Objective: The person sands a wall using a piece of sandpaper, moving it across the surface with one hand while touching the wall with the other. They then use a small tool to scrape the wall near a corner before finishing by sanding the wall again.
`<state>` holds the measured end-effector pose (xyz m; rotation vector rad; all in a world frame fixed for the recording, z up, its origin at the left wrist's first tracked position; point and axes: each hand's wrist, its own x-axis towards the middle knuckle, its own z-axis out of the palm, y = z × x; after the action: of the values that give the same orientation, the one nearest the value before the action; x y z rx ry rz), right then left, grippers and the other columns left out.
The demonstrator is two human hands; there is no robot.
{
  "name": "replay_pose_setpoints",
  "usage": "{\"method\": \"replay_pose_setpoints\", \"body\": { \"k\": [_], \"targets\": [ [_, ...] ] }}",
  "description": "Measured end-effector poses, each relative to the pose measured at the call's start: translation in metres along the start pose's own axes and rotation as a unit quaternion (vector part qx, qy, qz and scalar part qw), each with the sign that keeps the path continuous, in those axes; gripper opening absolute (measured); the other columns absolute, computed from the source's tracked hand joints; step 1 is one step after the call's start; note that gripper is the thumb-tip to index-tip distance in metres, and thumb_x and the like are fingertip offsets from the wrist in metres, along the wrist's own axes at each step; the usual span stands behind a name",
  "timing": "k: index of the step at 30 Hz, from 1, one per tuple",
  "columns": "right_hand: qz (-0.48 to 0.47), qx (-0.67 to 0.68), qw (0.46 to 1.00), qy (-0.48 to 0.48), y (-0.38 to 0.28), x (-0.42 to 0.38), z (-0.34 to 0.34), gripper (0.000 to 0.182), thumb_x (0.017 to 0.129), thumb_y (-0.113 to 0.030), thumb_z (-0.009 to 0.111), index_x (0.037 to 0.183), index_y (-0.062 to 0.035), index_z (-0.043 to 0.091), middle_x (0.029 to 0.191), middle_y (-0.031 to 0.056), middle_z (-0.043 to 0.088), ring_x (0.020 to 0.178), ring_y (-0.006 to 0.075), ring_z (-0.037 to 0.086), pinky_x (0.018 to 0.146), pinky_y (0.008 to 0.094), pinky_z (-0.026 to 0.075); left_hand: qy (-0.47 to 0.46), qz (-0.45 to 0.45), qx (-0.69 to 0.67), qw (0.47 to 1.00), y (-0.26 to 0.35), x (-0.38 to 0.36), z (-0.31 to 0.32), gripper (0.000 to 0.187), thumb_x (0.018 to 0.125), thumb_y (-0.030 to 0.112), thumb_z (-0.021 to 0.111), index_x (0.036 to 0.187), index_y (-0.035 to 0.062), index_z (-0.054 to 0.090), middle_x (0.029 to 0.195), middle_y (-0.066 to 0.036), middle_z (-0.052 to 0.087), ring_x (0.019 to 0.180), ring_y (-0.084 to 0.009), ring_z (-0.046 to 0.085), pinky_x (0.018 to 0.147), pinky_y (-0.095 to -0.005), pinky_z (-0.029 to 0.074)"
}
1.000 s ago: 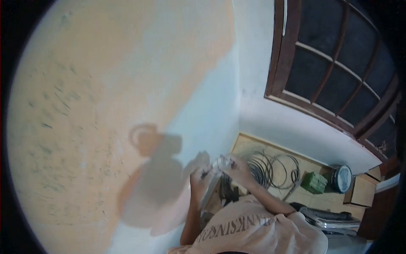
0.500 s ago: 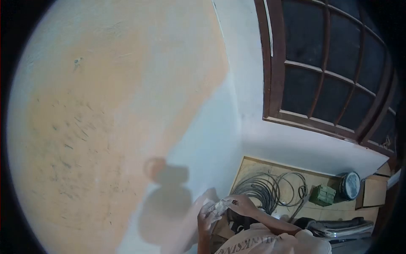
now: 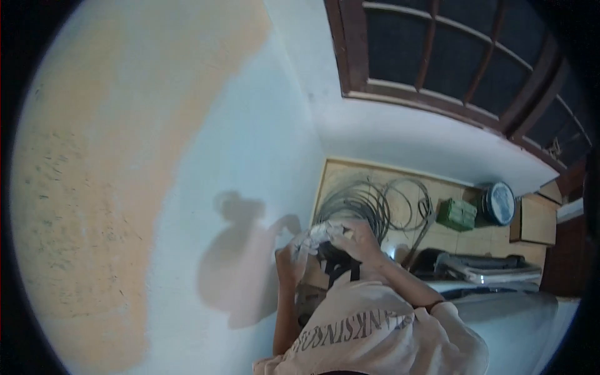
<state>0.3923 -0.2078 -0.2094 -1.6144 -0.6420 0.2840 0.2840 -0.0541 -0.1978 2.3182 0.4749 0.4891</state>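
Observation:
A crumpled whitish bundle [image 3: 320, 232], resembling thin plastic or cloth, is stretched between both hands in front of my shirt. On its left side, my left hand [image 3: 291, 255] grips it with bent fingers, partly covered by the loose material. My right hand [image 3: 357, 240] pinches the other end, thumb and fingers closed together. I cannot tell what the bundle contains. Close to the left hand rises the wall [image 3: 250, 156], painted pale blue with a rough orange patch. Behind the hands, a coil of dark cable [image 3: 356, 200] lies on the floor.
Beside the cable are a green box [image 3: 457, 214], a bucket [image 3: 500, 203] and a cardboard box [image 3: 534, 219]. A dark item with a shiny metal edge [image 3: 481, 269] lies to my right. Above stands a brown-framed window [image 3: 431, 94].
My view has tilted downward and shifted, so the wall, window and floor items appear higher and further left. Both hands still hold the whitish bundle, and more of my shirt shows.

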Motion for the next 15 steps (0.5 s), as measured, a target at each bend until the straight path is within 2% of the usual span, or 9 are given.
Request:
{"method": "replay_pose_setpoints", "body": {
  "k": [2, 4, 6, 9, 10, 12, 13, 15],
  "targets": [
    [-0.038, 0.000, 0.996, 0.084, 0.011, -0.007, -0.001, 0.027, 0.084, -0.019, 0.064, 0.102, 0.0007, 0.062, 0.081, 0.0113, 0.064, 0.076, 0.0135, 0.059, 0.072, 0.0273, 0.046, 0.015, 0.052, 0.072, 0.996, -0.017, -0.009, 0.006, 0.019, 0.083, 0.013, 0.060, 0.096, 0.0005, 0.066, 0.073, -0.015, 0.065, 0.065, -0.0284, 0.062, 0.062, -0.0353, 0.045],
    [-0.020, 0.053, 0.992, 0.113, 0.005, -0.011, -0.007, 0.036, 0.081, -0.012, 0.067, 0.114, -0.0009, 0.055, 0.074, 0.0051, 0.058, 0.078, 0.0117, 0.056, 0.074, 0.0263, 0.044, 0.013, 0.064, 0.109, 0.992, -0.028, -0.012, 0.010, 0.022, 0.082, 0.018, 0.063, 0.093, 0.0001, 0.066, 0.073, -0.011, 0.065, 0.059, -0.0265, 0.055, 0.060, -0.0366, 0.041],
    [0.011, 0.125, 0.987, 0.104, 0.007, -0.016, -0.015, 0.045, 0.080, -0.006, 0.066, 0.121, -0.0017, 0.050, 0.076, 0.0028, 0.056, 0.078, 0.0115, 0.055, 0.074, 0.0256, 0.044, 0.008, -0.038, -0.056, 0.998, 0.006, -0.004, 0.007, 0.014, 0.082, 0.006, 0.060, 0.093, -0.0005, 0.066, 0.069, -0.014, 0.065, 0.055, -0.0155, 0.060, 0.054, -0.0307, 0.044],
    [0.047, 0.208, 0.974, 0.083, 0.003, -0.026, -0.027, 0.054, 0.079, -0.001, 0.065, 0.128, -0.0020, 0.043, 0.082, 0.0026, 0.055, 0.085, 0.0117, 0.056, 0.077, 0.0253, 0.043, 0.046, 0.018, -0.149, 0.988, 0.022, -0.005, 0.018, 0.018, 0.088, 0.008, 0.058, 0.101, -0.0016, 0.066, 0.079, -0.007, 0.070, 0.060, -0.0105, 0.062, 0.056, -0.0254, 0.047],
    [0.058, 0.232, 0.968, 0.073, -0.001, -0.028, -0.031, 0.056, 0.079, 0.000, 0.064, 0.130, -0.0020, 0.042, 0.085, 0.0030, 0.055, 0.089, 0.0118, 0.057, 0.078, 0.0253, 0.043, 0.038, 0.009, -0.142, 0.989, 0.030, -0.006, 0.018, 0.019, 0.089, 0.008, 0.057, 0.102, -0.0017, 0.066, 0.079, -0.007, 0.070, 0.062, -0.0113, 0.063, 0.058, -0.0256, 0.048],
    [0.054, 0.298, 0.953, 0.016, -0.004, -0.029, -0.035, 0.079, 0.078, 0.002, 0.063, 0.143, -0.0032, 0.019, 0.112, 0.0127, 0.058, 0.120, 0.0192, 0.047, 0.099, 0.0298, 0.033, 0.025, -0.006, -0.129, 0.991, 0.044, -0.010, 0.017, 0.020, 0.090, 0.009, 0.057, 0.104, -0.0019, 0.066, 0.079, -0.008, 0.070, 0.066, -0.0129, 0.065, 0.063, -0.0260, 0.050],
    [0.028, 0.322, 0.946, -0.013, -0.003, -0.028, -0.036, 0.084, 0.078, 0.001, 0.064, 0.145, -0.0037, 0.013, 0.119, 0.0158, 0.056, 0.126, 0.0210, 0.041, 0.103, 0.0314, 0.028, 0.028, 0.003, -0.114, 0.993, 0.044, -0.013, 0.018, 0.020, 0.090, 0.009, 0.057, 0.104, -0.0020, 0.065, 0.079, -0.008, 0.070, 0.065, -0.0131, 0.065, 0.063, -0.0261, 0.050],
    [0.014, 0.303, 0.951, -0.060, 0.002, -0.029, -0.035, 0.096, 0.076, 0.002, 0.065, 0.146, -0.0064, 0.001, 0.121, 0.0108, 0.053, 0.115, 0.0169, 0.045, 0.110, 0.0349, 0.014, 0.035, 0.026, -0.085, 0.995, 0.043, -0.017, 0.019, 0.021, 0.090, 0.010, 0.058, 0.105, -0.0023, 0.065, 0.080, -0.009, 0.070, 0.064, -0.0135, 0.066, 0.062, -0.0261, 0.050]
  ]
}}
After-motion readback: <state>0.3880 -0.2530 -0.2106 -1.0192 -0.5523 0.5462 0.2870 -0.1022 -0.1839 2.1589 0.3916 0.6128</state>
